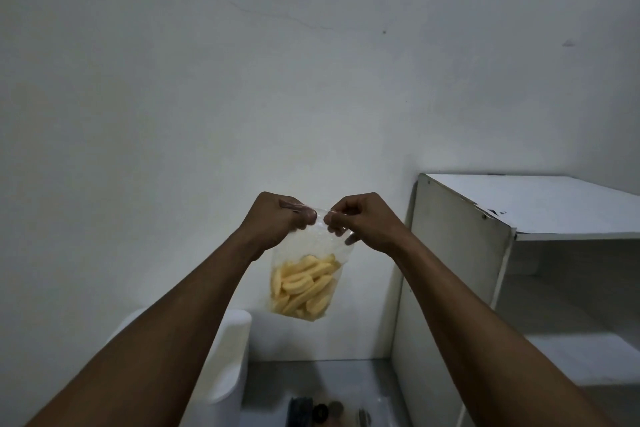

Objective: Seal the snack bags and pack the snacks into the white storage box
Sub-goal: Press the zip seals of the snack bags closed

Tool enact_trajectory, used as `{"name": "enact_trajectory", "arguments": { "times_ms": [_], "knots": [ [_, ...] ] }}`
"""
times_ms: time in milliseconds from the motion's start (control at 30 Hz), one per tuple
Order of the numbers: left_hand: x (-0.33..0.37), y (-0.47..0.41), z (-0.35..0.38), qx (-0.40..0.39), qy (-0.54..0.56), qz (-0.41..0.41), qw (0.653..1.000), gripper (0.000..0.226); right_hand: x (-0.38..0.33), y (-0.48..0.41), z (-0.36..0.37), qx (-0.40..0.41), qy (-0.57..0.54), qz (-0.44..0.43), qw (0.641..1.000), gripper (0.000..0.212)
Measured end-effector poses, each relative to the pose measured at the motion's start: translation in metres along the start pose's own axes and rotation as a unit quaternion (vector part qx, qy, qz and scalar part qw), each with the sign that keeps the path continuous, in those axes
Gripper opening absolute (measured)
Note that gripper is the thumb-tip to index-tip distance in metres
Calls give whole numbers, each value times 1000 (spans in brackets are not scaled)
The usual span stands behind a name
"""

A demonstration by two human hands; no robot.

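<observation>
I'm mid-seal: both hands, left (277, 218) and right (363, 217), pinch the snack bag (303, 282) top; next, I judge, press along the strip.

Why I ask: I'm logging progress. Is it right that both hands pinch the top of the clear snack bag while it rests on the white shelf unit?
Not quite. In the head view the snack bag hangs in mid-air, left of the white shelf unit and not touching it. The left hand and right hand do pinch its top.

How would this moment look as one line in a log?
step: sealing | left hand: pinching bag top | right hand: pinching bag top | snack bag: held up, yellow sticks inside
</observation>
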State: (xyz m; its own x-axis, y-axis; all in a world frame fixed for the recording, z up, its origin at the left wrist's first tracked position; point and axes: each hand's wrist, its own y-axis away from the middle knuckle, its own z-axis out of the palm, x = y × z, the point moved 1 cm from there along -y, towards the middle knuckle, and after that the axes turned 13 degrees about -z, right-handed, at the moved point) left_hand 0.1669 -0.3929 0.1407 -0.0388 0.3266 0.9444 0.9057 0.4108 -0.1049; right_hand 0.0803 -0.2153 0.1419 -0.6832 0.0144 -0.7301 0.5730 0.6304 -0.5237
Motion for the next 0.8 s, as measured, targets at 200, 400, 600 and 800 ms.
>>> {"name": "enact_trajectory", "arguments": {
  "times_ms": [200, 400, 600, 800],
  "knots": [
    [-2, 1, 3, -18, 37, -8, 999, 8, -4, -2, -1, 17, 19, -21, 999, 9],
    [-2, 1, 0, -27, 34, 11, 999, 12, -7, -1, 1, 19, 31, -22, 999, 13],
    [-3, 2, -4, 5, 93, 28, 995, 13, -3, 1, -3, 19, 34, -12, 999, 11],
    [-5, 2, 1, 10, 75, 38, 996, 14, -8, -2, -1, 24, 41, -20, 999, 11]
  ]
}}
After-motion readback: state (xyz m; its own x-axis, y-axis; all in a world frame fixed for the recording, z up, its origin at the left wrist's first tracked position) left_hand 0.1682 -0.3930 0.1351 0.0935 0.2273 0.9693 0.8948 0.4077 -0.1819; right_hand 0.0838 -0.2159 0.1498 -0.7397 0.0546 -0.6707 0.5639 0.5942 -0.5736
